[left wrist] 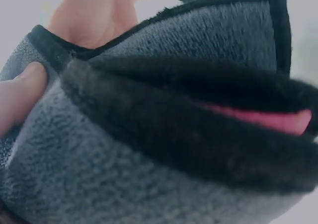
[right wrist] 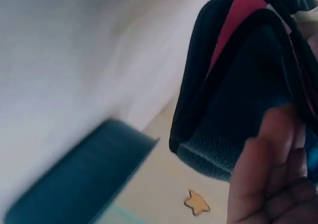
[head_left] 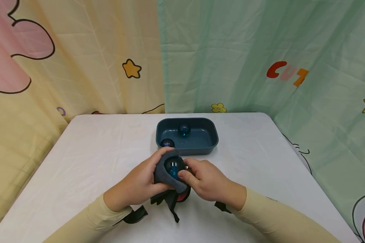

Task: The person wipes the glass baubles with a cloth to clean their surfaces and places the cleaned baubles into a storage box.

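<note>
My left hand (head_left: 137,185) holds a grey plush cloth (head_left: 160,173) with black edging and some pink on it, fingers and thumb spread round it. Nested in the cloth is a shiny dark blue glass ball (head_left: 174,165). With thumb and fingers, my right hand (head_left: 211,182) pinches the ball's right side. In the left wrist view, the folded cloth (left wrist: 124,154) fills most of the picture and hides the ball. The right wrist view has my right fingers (right wrist: 278,134) against the cloth (right wrist: 243,95).
Just beyond the hands stands a dark teal rectangular tub (head_left: 200,151). A blue ball (head_left: 184,129) lies inside toward its back, and a purplish ball (head_left: 167,143) is at its front left. Curtains (head_left: 219,60) hang behind the white table (head_left: 109,141).
</note>
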{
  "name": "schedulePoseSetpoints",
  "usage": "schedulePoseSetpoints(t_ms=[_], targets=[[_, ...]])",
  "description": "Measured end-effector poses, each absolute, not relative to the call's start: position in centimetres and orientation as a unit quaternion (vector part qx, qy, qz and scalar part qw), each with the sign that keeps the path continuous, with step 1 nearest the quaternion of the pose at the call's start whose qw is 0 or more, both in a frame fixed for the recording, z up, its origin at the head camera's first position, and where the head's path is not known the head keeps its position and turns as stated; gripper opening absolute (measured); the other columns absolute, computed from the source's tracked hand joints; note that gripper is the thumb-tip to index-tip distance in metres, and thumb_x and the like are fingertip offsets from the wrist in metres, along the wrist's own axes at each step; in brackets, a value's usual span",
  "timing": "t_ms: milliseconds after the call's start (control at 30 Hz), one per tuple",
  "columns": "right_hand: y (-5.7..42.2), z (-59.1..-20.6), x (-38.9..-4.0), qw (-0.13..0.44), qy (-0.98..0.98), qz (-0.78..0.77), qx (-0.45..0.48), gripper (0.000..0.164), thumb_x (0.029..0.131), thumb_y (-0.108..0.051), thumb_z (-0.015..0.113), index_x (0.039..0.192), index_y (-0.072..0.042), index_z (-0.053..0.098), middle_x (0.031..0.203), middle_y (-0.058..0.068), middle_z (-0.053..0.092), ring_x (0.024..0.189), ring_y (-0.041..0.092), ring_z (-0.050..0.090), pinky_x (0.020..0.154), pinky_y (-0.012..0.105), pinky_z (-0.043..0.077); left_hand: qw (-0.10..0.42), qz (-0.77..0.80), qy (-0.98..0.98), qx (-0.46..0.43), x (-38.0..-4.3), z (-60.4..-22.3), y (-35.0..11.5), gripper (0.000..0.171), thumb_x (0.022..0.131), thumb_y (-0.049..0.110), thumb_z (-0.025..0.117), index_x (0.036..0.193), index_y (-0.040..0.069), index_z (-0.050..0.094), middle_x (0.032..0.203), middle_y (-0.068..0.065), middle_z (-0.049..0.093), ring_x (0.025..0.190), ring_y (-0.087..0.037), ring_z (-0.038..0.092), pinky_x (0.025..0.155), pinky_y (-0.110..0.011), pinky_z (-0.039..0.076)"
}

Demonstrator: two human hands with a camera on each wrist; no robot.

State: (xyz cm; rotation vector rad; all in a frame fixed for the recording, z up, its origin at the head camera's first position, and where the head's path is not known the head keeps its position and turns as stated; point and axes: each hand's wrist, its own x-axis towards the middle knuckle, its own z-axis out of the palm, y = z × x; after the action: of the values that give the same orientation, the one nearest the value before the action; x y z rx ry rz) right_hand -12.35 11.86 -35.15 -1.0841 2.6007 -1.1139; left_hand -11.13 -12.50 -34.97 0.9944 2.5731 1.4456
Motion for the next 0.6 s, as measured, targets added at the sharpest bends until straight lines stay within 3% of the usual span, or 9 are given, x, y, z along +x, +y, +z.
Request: schedulePoseSetpoints(t_ms=[133,233,400,500,600], targets=[[11.97,-34.84,-12.33,-0.05,0.872,-0.287,-0.394,0.044,0.107,-0.038,0.062,0.136,-0.005,0.061,0.106,-0.002,0.076,0.089,0.007,0.071,0.079,0.027,0.06,0.013,0.49,0.807,0.33,-11.3,-35.03,-12.5,0.09,0.087,0.012,0.088,0.159,0.018,0.035,0.144,-0.002,0.061,0.127,-0.017,0.063,0.111,-0.033,0.051],[12.31,-34.55,-12.43,-0.13,0.857,-0.235,-0.44,0.058,0.101,-0.033,0.072,0.146,-0.002,0.053,0.116,0.003,0.076,0.097,0.012,0.073,0.085,0.031,0.062,0.01,0.503,0.797,0.335,-11.35,-35.02,-12.62,0.089,0.087,0.012,0.087,0.159,0.017,0.035,0.147,-0.004,0.06,0.128,-0.017,0.064,0.111,-0.03,0.05],[12.65,-34.47,-12.67,-0.213,0.824,-0.175,-0.495,0.069,0.089,-0.017,0.085,0.148,-0.005,0.051,0.108,0.005,0.076,0.095,0.016,0.072,0.085,0.031,0.062,0.014,0.517,0.789,0.333,-11.26,-34.86,-12.74,0.089,0.088,0.011,0.086,0.16,0.017,0.033,0.151,-0.006,0.056,0.13,-0.019,0.062,0.109,-0.026,0.051],[12.65,-34.55,-12.58,-0.216,0.828,-0.167,-0.489,0.067,0.088,-0.014,0.086,0.145,-0.004,0.053,0.101,0.004,0.076,0.089,0.015,0.072,0.081,0.029,0.061,0.021,0.514,0.79,0.334,-11.19,-34.76,-12.68,0.089,0.089,0.012,0.086,0.16,0.018,0.033,0.153,-0.006,0.055,0.132,-0.02,0.061,0.11,-0.026,0.051],[12.55,-34.58,-12.22,-0.132,0.855,-0.221,-0.45,0.061,0.094,-0.019,0.081,0.144,0.0,0.052,0.099,0.002,0.077,0.084,0.01,0.07,0.075,0.025,0.06,0.023,0.501,0.799,0.333,-11.12,-34.72,-12.59,0.088,0.09,0.013,0.086,0.16,0.02,0.033,0.15,-0.004,0.057,0.129,-0.018,0.063,0.11,-0.029,0.051]])
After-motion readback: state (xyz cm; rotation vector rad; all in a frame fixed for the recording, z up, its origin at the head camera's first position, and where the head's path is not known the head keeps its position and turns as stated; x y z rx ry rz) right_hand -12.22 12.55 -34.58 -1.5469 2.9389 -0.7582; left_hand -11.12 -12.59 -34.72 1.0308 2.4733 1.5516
